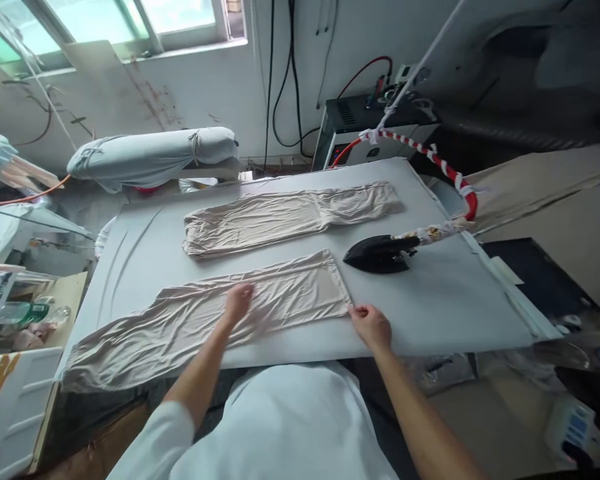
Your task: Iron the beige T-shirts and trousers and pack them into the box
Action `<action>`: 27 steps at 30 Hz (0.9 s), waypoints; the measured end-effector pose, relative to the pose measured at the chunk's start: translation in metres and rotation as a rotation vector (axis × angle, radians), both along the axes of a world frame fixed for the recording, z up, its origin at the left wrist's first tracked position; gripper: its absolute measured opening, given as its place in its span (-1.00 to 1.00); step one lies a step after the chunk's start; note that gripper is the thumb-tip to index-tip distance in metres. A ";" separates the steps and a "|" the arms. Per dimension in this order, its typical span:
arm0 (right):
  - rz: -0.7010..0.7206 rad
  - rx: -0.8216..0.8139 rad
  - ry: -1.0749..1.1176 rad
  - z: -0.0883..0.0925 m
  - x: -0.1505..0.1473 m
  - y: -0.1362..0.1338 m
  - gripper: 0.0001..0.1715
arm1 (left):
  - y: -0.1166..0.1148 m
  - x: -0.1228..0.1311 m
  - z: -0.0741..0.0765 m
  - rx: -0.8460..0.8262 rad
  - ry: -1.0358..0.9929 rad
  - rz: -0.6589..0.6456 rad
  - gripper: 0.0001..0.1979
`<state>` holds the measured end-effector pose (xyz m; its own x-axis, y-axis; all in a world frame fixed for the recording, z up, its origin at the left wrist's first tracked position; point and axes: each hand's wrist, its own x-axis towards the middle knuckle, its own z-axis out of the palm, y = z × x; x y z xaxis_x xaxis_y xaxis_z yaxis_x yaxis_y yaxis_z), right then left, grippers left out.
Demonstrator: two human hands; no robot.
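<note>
A wrinkled beige garment piece [180,320] lies along the near edge of the white ironing table [450,300]. My left hand [237,301] rests flat on its middle, fingers stretched out. My right hand [371,325] pinches the garment's near right corner at the table edge. A second beige piece [285,217] lies flat farther back. A black iron [377,254] sits on the table just right of the near piece, untouched.
A red-and-white wrapped hose [447,170] runs from the iron up to a cord. A padded sleeve board [155,157] stands at the back left, a black-topped machine [365,130] behind the table. Beige fabric [545,193] hangs at right. Cluttered shelves with a bottle [25,312] sit at left.
</note>
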<state>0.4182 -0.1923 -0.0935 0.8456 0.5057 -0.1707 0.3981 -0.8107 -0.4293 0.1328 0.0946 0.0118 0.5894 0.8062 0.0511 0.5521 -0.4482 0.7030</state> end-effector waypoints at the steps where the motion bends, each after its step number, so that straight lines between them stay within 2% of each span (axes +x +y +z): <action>1: 0.022 -0.021 0.000 0.003 -0.003 0.005 -0.62 | -0.004 0.048 -0.012 -0.042 0.077 -0.098 -0.86; 3: 0.076 -0.051 -0.018 0.009 -0.008 0.009 -0.68 | -0.013 0.142 -0.029 -0.108 0.236 -0.267 -0.93; 5: 0.124 -0.044 -0.003 0.012 -0.008 0.007 -0.74 | -0.018 0.219 -0.036 -0.130 0.342 -0.372 -0.85; 6: 0.146 -0.017 0.021 0.013 -0.007 0.006 -0.76 | -0.017 0.246 -0.036 -0.133 0.366 -0.409 -0.83; 8: 0.185 0.076 0.078 0.016 0.000 0.004 -0.78 | -0.009 0.281 -0.032 -0.147 0.441 -0.490 -0.80; 10: 0.192 0.150 0.127 0.020 0.010 0.005 -0.77 | 0.003 0.297 -0.025 -0.160 0.511 -0.536 -0.75; 12: 0.175 0.125 0.184 0.025 0.023 0.008 -0.76 | 0.011 0.306 -0.018 -0.173 0.566 -0.488 -0.78; 15: 0.218 0.084 0.251 0.033 0.047 0.019 -0.86 | 0.006 0.316 -0.015 -0.179 0.618 -0.393 -0.78; 16: 0.242 0.130 0.236 0.036 0.055 0.025 -0.85 | 0.004 0.318 -0.013 -0.181 0.633 -0.390 -0.75; 17: 0.267 0.208 0.210 0.040 0.063 0.034 -0.75 | 0.003 0.320 -0.010 -0.187 0.649 -0.402 -0.73; 19: 0.330 0.365 0.226 0.049 0.076 0.059 -0.50 | 0.010 0.321 0.003 -0.232 0.696 -0.426 -0.73; 20: 0.378 0.408 0.297 0.054 0.082 0.072 -0.45 | 0.018 0.321 0.014 -0.292 0.722 -0.437 -0.74; 21: 0.432 0.418 0.400 0.058 0.085 0.083 -0.48 | 0.027 0.320 0.026 -0.364 0.738 -0.442 -0.75; 22: 0.480 0.403 0.508 0.061 0.087 0.091 -0.60 | 0.036 0.319 0.038 -0.434 0.739 -0.440 -0.75; 23: 0.507 0.370 0.598 0.062 0.087 0.094 -0.75 | 0.042 0.318 0.047 -0.493 0.728 -0.432 -0.75; 24: 0.508 0.333 0.654 0.061 0.085 0.091 -0.80 | 0.045 0.318 0.053 -0.521 0.709 -0.428 -0.74; 25: 0.488 0.300 0.676 0.059 0.082 0.082 -0.70 | 0.043 0.318 0.052 -0.488 0.684 -0.423 -0.74; 26: 0.454 0.268 0.673 0.055 0.079 0.069 -0.62 | 0.034 0.317 0.045 -0.403 0.656 -0.418 -0.75; 27: 0.409 0.221 0.660 0.051 0.076 0.053 -0.58 | 0.019 0.316 0.032 -0.307 0.630 -0.413 -0.77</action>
<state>0.4943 -0.1392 -0.0421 0.3460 0.8336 -0.4305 0.2535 -0.5248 -0.8126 0.4488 0.1139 0.0436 0.6867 0.4420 -0.5771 0.7174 -0.5401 0.4400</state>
